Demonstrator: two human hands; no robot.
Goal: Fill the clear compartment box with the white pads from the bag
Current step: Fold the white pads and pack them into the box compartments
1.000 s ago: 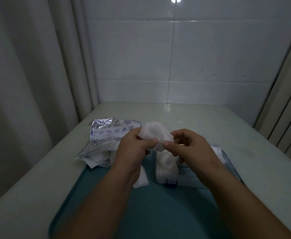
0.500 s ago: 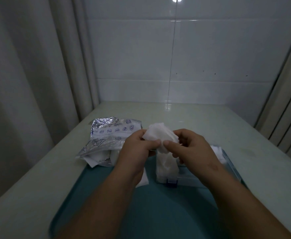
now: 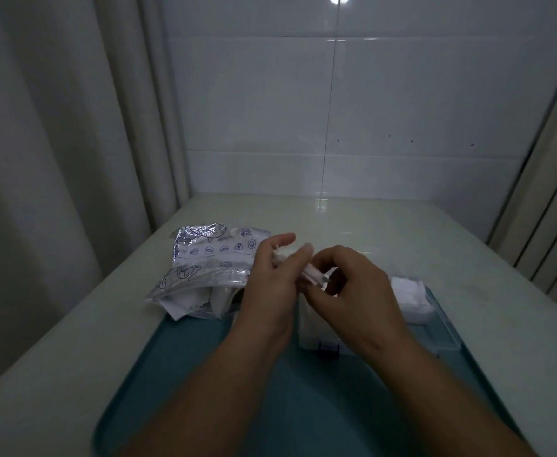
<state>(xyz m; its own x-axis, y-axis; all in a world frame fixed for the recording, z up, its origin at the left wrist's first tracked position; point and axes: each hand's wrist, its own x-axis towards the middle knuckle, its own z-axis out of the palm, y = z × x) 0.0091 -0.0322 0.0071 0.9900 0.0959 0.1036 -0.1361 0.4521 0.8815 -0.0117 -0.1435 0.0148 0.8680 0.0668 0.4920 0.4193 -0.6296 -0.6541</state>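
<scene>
Both hands meet above the teal tray [image 3: 178, 374], holding a small stack of white pads [image 3: 313, 273] between them. My left hand [image 3: 272, 285] lies along the stack's left side with fingers nearly straight. My right hand [image 3: 353, 291] curls its fingers round the stack's other end. Under the hands stands the clear compartment box [image 3: 442, 334]; white pads [image 3: 410, 296] fill its far right compartment, and more show in the compartment below my hands. The silvery printed bag [image 3: 211, 262] lies at the tray's far left corner with pads spilling from its mouth.
The tray sits on a pale table [image 3: 72, 341] in a corner. A tiled wall [image 3: 336, 110] rises behind it, a curtain [image 3: 56, 143] hangs on the left and slats [image 3: 554, 209] on the right.
The crumpled pads were pressed flatter into a narrow stack between my hands. My left fingers straightened along it and the hands shifted slightly lower.
</scene>
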